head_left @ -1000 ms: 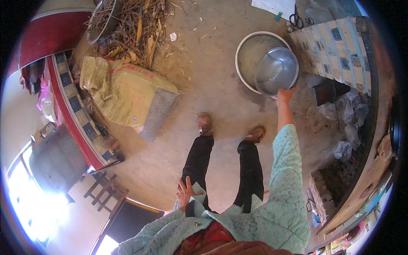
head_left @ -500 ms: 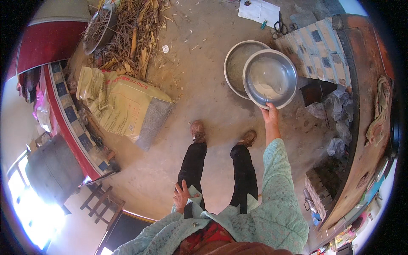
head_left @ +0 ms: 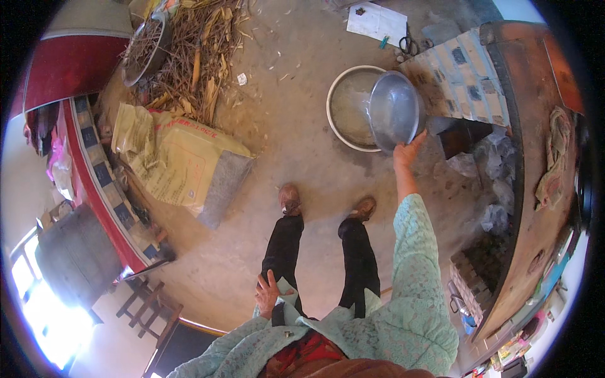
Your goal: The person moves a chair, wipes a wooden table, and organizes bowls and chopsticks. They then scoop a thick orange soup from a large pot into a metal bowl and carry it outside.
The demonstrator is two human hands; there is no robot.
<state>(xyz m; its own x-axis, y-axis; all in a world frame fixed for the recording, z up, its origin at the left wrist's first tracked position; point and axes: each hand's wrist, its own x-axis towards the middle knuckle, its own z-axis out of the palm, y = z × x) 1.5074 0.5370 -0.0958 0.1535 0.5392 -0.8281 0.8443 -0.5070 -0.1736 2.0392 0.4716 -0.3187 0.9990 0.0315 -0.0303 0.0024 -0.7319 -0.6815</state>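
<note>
My right hand (head_left: 409, 151) grips the near rim of a shiny metal basin (head_left: 397, 107). The basin is tilted to the left, above the right side of a larger basin (head_left: 335, 128). That larger one rests on the floor and has cloudy liquid in it. A pale streak shows at the tilted basin's left edge, perhaps running liquid. Against my left thigh lies my left hand (head_left: 268, 293), fingers spread, holding nothing.
Left on the floor lies a yellow sack (head_left: 183, 160); beyond it is a heap of dry stalks (head_left: 201, 57) with a round pan (head_left: 149, 50). A tiled stove block (head_left: 460, 75) stands right, plastic bags (head_left: 495, 157) beneath its counter. Scissors (head_left: 408, 45) lie near white paper (head_left: 377, 24).
My right hand has tipped the metal basin from nearly level to a steep leftward tilt over the larger basin. My left hand stays on my thigh.
</note>
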